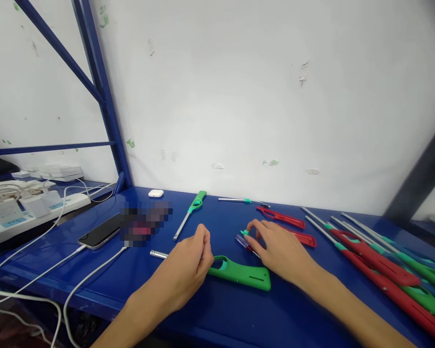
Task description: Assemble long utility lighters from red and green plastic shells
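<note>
A green lighter shell (243, 274) with a metal tube (158, 253) lies on the blue bench (217, 309) in front of me. My left hand (186, 270) is curled over the shell's front end where the tube joins, fingers closed on it. My right hand (275, 249) rests just behind the shell, fingertips pinching a small teal piece (244, 233) beside a clear refill tube (243, 241).
A finished green stick lighter (190, 213) and a loose metal tube (239, 200) lie near the wall, with red half shells (281, 217) beside them. Several red and green lighters (391, 270) are piled at right. A phone (100, 232), cables and a power strip (25, 210) sit left.
</note>
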Tool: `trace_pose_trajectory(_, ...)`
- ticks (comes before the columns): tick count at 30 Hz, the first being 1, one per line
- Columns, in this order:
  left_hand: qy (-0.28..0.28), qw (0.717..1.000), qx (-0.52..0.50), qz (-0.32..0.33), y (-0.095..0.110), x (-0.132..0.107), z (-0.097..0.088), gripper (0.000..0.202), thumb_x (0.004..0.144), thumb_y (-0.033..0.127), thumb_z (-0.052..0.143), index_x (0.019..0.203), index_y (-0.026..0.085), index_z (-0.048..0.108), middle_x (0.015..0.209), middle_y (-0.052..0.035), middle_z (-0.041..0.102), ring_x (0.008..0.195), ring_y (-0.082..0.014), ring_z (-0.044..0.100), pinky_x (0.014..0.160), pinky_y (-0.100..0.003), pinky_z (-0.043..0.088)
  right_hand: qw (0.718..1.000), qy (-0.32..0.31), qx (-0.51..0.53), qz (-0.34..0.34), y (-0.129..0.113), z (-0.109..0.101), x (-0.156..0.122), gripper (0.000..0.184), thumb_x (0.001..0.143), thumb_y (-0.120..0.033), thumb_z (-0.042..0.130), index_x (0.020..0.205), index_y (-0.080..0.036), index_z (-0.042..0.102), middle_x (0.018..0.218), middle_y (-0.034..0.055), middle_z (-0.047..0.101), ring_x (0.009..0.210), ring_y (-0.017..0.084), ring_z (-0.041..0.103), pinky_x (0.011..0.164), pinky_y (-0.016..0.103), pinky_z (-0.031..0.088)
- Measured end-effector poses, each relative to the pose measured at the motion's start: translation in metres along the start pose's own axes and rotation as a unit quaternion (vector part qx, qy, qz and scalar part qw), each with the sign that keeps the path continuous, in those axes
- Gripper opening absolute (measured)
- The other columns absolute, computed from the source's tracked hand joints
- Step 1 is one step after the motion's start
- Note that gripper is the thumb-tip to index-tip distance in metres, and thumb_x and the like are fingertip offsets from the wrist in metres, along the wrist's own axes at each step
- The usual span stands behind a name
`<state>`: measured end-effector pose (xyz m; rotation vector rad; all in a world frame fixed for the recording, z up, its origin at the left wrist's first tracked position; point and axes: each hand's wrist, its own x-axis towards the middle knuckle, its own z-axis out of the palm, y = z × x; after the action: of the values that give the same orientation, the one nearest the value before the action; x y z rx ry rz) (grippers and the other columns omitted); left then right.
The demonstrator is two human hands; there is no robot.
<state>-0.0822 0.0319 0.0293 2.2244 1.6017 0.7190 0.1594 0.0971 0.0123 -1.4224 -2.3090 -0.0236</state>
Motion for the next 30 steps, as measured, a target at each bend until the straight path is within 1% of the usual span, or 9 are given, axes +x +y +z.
trace_pose_trajectory(3, 0.007, 1.0, 0.002, 0.015, 0.002, 0.002, 0.008, 0.016, 0.103, 0.024, 0.025, 0.089, 0.027, 0.032, 0.075, 0.0018, 0.051, 0.062, -0.0199, 0.046, 0.061, -0.033, 0.027, 0.999, -0.036, 0.025, 0.017, 0.008, 0.009, 0.002, 0.021, 0.098, -0.033, 0.051, 0.115, -0.023, 0.058, 0.086, 0.0049, 0.073, 0.076, 0.025, 0.068, 0.059, 0.03, 0.038)
trace_pose_trajectory(9, 0.017, 0.999, -0.021, 0.035, 0.006, 0.002, 0.014, 0.022, 0.101, 0.021, 0.029, 0.08, 0.026, 0.033, 0.069, 0.0045, 0.042, 0.06, -0.0177, 0.038, 0.06, -0.032, 0.027, 0.998, -0.044, 0.034, 0.01, 0.007, 0.007, 0.001, 0.019, 0.101, -0.027, 0.045, 0.117, -0.023, 0.055, 0.089, 0.0061, 0.074, 0.078, 0.025, 0.07, 0.06, 0.029, 0.035)
trace_pose_trajectory(12, 0.022, 0.994, -0.044, 0.095, 0.006, 0.001, 0.018, 0.019, 0.102, 0.021, 0.034, 0.086, 0.024, 0.044, 0.085, 0.0016, 0.054, 0.078, -0.0171, 0.051, 0.073, -0.03, 0.037, 0.998, -0.047, 0.028, 0.028, 0.001, 0.002, -0.001, 0.017, 0.101, -0.038, 0.052, 0.105, -0.022, 0.057, 0.08, 0.004, 0.072, 0.073, 0.025, 0.068, 0.059, 0.03, 0.033)
trace_pose_trajectory(15, -0.015, 0.989, -0.055, 0.138, 0.006, -0.002, 0.021, 0.015, 0.103, 0.019, 0.038, 0.095, 0.024, 0.051, 0.101, -0.001, 0.058, 0.094, -0.0172, 0.056, 0.086, -0.03, 0.041, 0.997, -0.07, 0.017, 0.031, -0.001, -0.001, -0.002, 0.02, 0.096, -0.041, 0.064, 0.09, -0.022, 0.062, 0.078, 0.0036, 0.071, 0.073, 0.024, 0.067, 0.06, 0.03, 0.034)
trace_pose_trajectory(18, -0.032, 0.991, -0.031, 0.126, 0.006, -0.004, 0.02, 0.017, 0.102, 0.019, 0.04, 0.092, 0.023, 0.052, 0.096, -0.0007, 0.059, 0.086, -0.017, 0.056, 0.079, -0.029, 0.043, 0.996, -0.082, 0.029, 0.002, 0.002, -0.001, -0.002, 0.017, 0.097, -0.036, 0.064, 0.087, -0.021, 0.063, 0.08, 0.0039, 0.071, 0.075, 0.024, 0.067, 0.062, 0.031, 0.037)
trace_pose_trajectory(22, -0.01, 0.994, 0.009, 0.112, 0.004, -0.002, 0.013, 0.018, 0.102, 0.019, 0.042, 0.088, 0.023, 0.054, 0.088, -0.0002, 0.06, 0.082, -0.0182, 0.057, 0.075, -0.03, 0.043, 0.995, -0.058, 0.045, -0.062, 0.004, 0.001, -0.001, 0.018, 0.102, -0.031, 0.054, 0.087, -0.021, 0.06, 0.084, 0.0045, 0.07, 0.076, 0.024, 0.066, 0.065, 0.032, 0.039)
trace_pose_trajectory(25, 0.036, 0.993, -0.013, 0.112, 0.005, 0.0, 0.012, 0.016, 0.1, 0.02, 0.048, 0.09, 0.023, 0.06, 0.092, -0.0015, 0.064, 0.088, -0.0193, 0.061, 0.081, -0.032, 0.045, 0.988, -0.026, 0.146, -0.045, 0.002, -0.003, 0.001, 0.016, 0.104, -0.031, 0.047, 0.096, -0.023, 0.058, 0.08, 0.0013, 0.068, 0.073, 0.022, 0.065, 0.065, 0.032, 0.041)
trace_pose_trajectory(27, 0.059, 0.989, -0.055, 0.124, 0.007, 0.001, 0.014, 0.016, 0.099, 0.021, 0.052, 0.09, 0.022, 0.065, 0.094, -0.0021, 0.067, 0.088, -0.0184, 0.063, 0.083, -0.031, 0.047, 0.97, 0.013, 0.243, -0.021, -0.001, -0.008, 0.002, 0.016, 0.104, -0.033, 0.046, 0.114, -0.024, 0.057, 0.083, 0.0002, 0.067, 0.075, 0.02, 0.065, 0.069, 0.032, 0.045)
trace_pose_trajectory(30, 0.081, 0.979, -0.11, 0.148, 0.011, -0.001, 0.022, 0.018, 0.099, 0.021, 0.054, 0.092, 0.023, 0.071, 0.094, -0.0021, 0.069, 0.084, -0.016, 0.065, 0.081, -0.028, 0.048, 0.924, 0.061, 0.378, 0.015, -0.007, -0.017, 0.004, 0.043, 0.102, -0.038, 0.049, 0.144, -0.029, 0.043, 0.096, 0.0016, 0.061, 0.075, 0.018, 0.065, 0.07, 0.035, 0.053)
